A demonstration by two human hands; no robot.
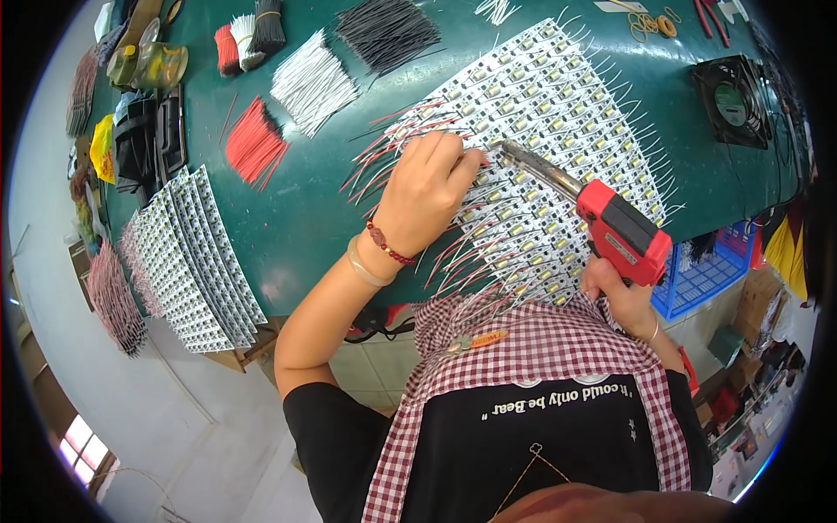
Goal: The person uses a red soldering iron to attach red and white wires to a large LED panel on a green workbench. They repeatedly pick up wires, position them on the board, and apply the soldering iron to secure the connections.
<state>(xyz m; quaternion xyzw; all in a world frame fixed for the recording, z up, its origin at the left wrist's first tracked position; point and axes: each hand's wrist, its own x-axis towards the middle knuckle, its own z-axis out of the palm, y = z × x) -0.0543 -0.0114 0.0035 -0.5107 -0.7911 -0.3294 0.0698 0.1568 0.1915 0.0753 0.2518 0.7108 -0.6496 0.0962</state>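
Note:
A large panel of white circuit boards [558, 131] lies on the green table, set with rows of small yellowish components. White wires stick out along its right edge, and red, black and white wires trail from its left side. My right hand [621, 296] is closed around the grip of a red and black soldering gun [623, 231]. The gun's metal tip points up and left, at the boards beside my left fingertips. My left hand [427, 179] rests over the panel's left part with its fingers pinched together; what they hold is hidden.
Bundles of red wires [256, 144], white wires [314, 83] and black wires [388, 33] lie on the green table [288, 235]. More board panels [196, 261] overhang its left edge. A black fan [732, 102] stands right, above a blue crate [702, 283].

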